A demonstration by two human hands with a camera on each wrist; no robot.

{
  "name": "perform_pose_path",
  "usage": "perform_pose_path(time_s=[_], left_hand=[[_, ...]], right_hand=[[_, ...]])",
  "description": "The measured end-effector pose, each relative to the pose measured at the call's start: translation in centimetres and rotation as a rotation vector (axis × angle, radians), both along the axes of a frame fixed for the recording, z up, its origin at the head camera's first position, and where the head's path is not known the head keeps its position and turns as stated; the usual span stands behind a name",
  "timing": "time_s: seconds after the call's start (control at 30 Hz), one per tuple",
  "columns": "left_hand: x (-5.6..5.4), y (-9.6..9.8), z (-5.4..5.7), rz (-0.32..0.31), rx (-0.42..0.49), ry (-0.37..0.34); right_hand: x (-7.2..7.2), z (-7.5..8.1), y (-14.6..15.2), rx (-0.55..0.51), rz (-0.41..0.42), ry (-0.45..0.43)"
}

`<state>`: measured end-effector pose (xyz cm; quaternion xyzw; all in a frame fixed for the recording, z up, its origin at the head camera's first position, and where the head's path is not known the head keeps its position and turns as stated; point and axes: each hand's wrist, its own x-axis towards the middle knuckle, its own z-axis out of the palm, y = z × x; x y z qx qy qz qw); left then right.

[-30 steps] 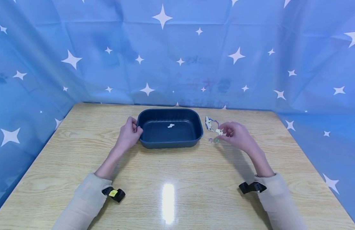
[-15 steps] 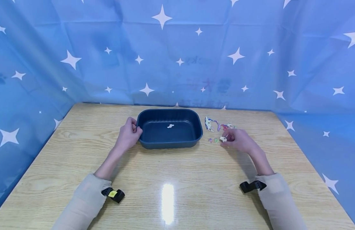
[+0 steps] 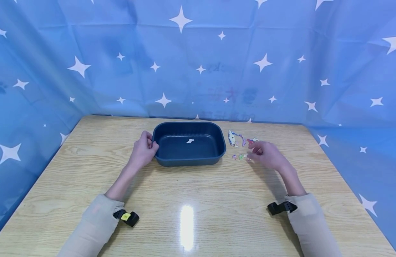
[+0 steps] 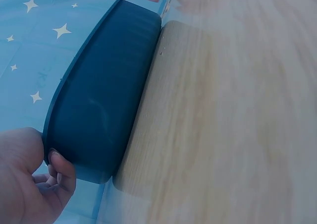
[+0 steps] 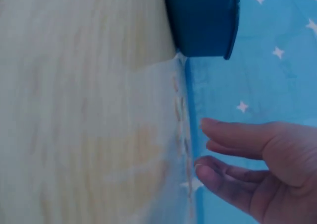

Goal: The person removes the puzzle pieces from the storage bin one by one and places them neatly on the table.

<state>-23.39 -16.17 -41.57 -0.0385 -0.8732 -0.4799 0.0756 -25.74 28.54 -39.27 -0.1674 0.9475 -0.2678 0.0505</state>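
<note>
My left hand [image 3: 144, 149] grips the left rim of a dark blue rectangular basin [image 3: 188, 162], its fingers curled round the edge. One small white flat piece [image 3: 190, 141] lies on the basin's floor. To the basin's right, my right hand [image 3: 267, 154] hovers low over the table, thumb and fingers apart with nothing between them in the right wrist view. Right at its fingertips lies a small whitish piece [image 3: 245, 156], partly hidden, beside a green ring-like piece [image 3: 241, 157] and a purplish one [image 3: 234, 156]. Behind them are a white-and-blue piece [image 3: 232, 137] and a red one [image 3: 250, 141].
The wooden table [image 3: 153, 200] reaches back to a blue curtain [image 3: 198, 53] with white stars. Dark straps with small cameras sit at both wrists. A bright light reflection [image 3: 187, 228] shows on the front of the table.
The right hand has carried a small whitish piece toward the front, set it down beside the green one and let go. More of the red piece shows now. The left hand stays on the basin.
</note>
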Motion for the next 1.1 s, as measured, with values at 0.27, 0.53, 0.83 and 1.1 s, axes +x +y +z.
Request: perform_pose_path(time_s=[0.27, 0.53, 0.83, 1.1], left_hand=[[0.0, -0.1, -0.1, -0.006, 0.001, -0.007], [0.0, -0.1, -0.2, 0.002, 0.002, 0.006], [0.0, 0.0, 0.0, 0.000, 0.000, -0.012], [0.1, 0.0, 0.1, -0.007, 0.005, -0.011]], right_hand=[[0.4, 1.6, -2.2, -0.065, 0.016, 0.142], [0.6, 2.5, -4.8, -0.118, 0.056, 0.236], [0.1, 2.7, -7.4, -0.192, 0.079, 0.260], [-0.6, 2.3, -10.2, -0.276, 0.120, 0.246]])
